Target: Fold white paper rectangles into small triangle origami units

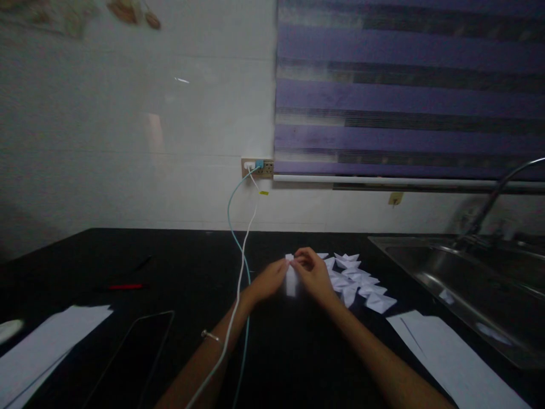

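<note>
Both hands meet over the black counter (170, 255) at a small folded white paper piece (291, 278). My left hand (269, 280) pinches its left edge with closed fingertips. My right hand (312, 271) curls its fingers over the paper's top right edge. Just to the right of my right hand lies a cluster of several finished white folded paper shapes (357, 281) on the counter.
White paper sheets lie at the front right (447, 355) and front left (46, 343). A dark tablet (134, 355), a red pen (124, 287), two charging cables (240, 255) from a wall socket (258, 167) cross my left arm. A steel sink (464, 289) with tap (494, 199) is at right.
</note>
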`<state>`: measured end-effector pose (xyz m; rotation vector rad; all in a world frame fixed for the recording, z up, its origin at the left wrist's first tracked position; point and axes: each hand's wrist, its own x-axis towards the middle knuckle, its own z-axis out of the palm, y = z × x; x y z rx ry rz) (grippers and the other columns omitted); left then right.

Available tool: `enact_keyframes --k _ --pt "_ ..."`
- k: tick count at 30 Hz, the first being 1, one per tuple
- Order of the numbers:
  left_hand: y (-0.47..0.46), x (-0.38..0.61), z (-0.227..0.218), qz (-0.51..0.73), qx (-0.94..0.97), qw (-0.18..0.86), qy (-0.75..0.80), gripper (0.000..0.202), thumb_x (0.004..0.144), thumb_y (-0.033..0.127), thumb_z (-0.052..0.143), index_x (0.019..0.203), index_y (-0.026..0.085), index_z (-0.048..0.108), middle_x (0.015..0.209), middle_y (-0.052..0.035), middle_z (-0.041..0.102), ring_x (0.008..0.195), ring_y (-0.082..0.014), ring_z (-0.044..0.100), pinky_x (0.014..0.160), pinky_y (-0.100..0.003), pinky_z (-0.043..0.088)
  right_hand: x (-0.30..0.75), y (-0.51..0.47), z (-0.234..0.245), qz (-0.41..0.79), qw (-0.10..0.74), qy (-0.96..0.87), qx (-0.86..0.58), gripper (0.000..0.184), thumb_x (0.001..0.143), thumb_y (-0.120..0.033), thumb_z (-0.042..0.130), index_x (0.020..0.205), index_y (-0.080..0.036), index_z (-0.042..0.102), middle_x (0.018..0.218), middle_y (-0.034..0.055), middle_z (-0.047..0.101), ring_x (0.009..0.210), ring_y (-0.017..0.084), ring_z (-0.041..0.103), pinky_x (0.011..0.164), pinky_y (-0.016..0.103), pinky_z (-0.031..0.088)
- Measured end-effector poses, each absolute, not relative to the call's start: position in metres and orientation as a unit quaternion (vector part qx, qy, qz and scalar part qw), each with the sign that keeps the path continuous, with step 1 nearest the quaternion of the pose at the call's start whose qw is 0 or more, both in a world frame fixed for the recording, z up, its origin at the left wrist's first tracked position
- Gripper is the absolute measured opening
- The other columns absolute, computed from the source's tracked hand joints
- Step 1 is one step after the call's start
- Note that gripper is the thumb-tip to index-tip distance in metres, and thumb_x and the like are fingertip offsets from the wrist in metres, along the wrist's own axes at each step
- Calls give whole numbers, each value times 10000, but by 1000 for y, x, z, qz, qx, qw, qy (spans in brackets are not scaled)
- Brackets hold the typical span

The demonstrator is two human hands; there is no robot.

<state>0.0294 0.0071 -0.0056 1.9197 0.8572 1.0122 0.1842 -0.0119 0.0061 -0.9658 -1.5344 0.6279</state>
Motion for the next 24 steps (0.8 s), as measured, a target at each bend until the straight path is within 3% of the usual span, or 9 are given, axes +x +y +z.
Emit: enact_keyframes --k 4,8,10,14,19,24 --pt "17 27 -12 437 709 421 359 441 892 519 407 946 127 602 782 -30 589 673 -126 534 605 -230 428 186 -11 6 244 572 -669 -407 125 792 -295 599 857 -193 632 837 46 656 804 187 621 751 306 480" --pt "25 25 -16 451 667 488 337 523 876 564 396 1151 143 540 657 21 498 475 -77 457 427 -184 328 186 -10 5 267 566 -661 -414 202 774 -282 617 950 -189 650 850 55 677 802 198 632 747 321 495" --pt "24 25 -15 445 676 490 322 548 873 571 401 1191 141 522 619 35 476 448 -70 427 414 -180 314 186 -10 3 271 560 -663 -416 220 776 -291 618 966 -189 664 871 62 687 814 206 639 764 336 499" --pt "16 26 -11 441 689 479 318 513 877 572 395 1082 129 556 592 37 471 460 -73 427 433 -179 321 187 -9 1 265 548 -672 -422 229 805 -329 597 952 -189 702 936 80 698 883 223 641 815 363 490" --pt "13 29 -7 462 696 436 335 389 897 484 424 988 143 586 667 7 533 516 -81 454 493 -194 357 187 -8 0 271 526 -686 -423 232 782 -335 626 934 -187 722 886 80 704 815 220 647 752 352 501" --pt "10 31 -6 456 688 443 348 418 900 478 416 1117 149 556 683 4 538 512 -86 450 488 -197 349 189 -6 1 317 543 -650 -427 247 760 -333 654 938 -176 721 912 89 712 858 232 654 802 372 497"
